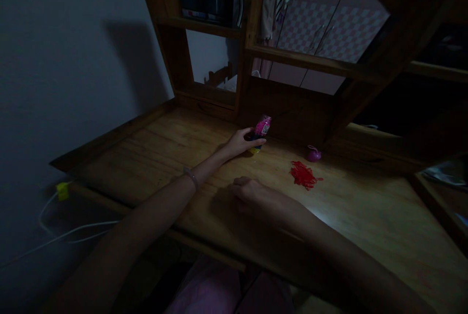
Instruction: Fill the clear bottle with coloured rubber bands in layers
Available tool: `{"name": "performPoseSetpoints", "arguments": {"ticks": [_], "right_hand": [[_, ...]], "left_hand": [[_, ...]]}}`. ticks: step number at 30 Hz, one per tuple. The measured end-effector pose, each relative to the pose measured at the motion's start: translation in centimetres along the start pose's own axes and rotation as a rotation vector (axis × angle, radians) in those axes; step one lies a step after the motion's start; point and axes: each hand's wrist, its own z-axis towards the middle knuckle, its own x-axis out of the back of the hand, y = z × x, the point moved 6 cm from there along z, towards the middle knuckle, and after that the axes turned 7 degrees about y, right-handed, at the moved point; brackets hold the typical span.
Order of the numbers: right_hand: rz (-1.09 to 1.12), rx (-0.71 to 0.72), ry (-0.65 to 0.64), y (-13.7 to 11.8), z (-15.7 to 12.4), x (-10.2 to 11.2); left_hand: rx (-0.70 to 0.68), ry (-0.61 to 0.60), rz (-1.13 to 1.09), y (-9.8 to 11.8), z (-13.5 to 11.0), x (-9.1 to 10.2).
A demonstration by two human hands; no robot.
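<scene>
My left hand (pixel 241 142) reaches far across the wooden desk (pixel 153 158), its fingers closed round a small pink-labelled bottle (pixel 262 127) near the back panel. A bead bracelet (pixel 191 177) sits on that wrist. My right hand (pixel 247 190) rests on the desk nearer to me, curled into a loose fist; nothing shows in it. To the right of it lies a pile of red rubber bands (pixel 304 175), and a small round pink cap (pixel 313 154) stands just behind the pile.
A wooden hutch with shelves (pixel 252 50) rises at the desk's back. A white wall is on the left, with white cables (pixel 69 231) and a yellow clip (pixel 63 190) at the desk's left edge. Papers (pixel 444 172) lie at the far right.
</scene>
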Motion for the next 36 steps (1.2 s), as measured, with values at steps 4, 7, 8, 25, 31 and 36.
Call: {"name": "performPoseSetpoints", "arguments": {"ticks": [4,7,8,25,31,36], "right_hand": [[-0.051,-0.040,0.073,0.8,-0.2,3.8],[-0.028,-0.050,0.190,0.9,-0.8,7.9],[-0.017,-0.058,0.236,1.0,-1.1,9.4],[-0.072,-0.125,0.690,5.4,-3.8,16.9],[-0.139,-0.104,0.648,5.0,-3.6,16.5],[-0.198,-0.113,0.601,4.4,-3.6,16.4]], "left_hand": [[-0.022,-0.017,0.018,0.1,0.0,-0.1],[-0.063,-0.024,0.017,0.6,-0.2,-0.2],[-0.076,-0.033,0.018,0.8,-0.4,-0.4],[-0.019,-0.346,-0.053,2.3,-2.8,-3.9],[-0.009,-0.360,-0.079,2.4,-3.0,-4.0],[-0.022,-0.356,-0.083,2.2,-2.9,-4.2]]}}
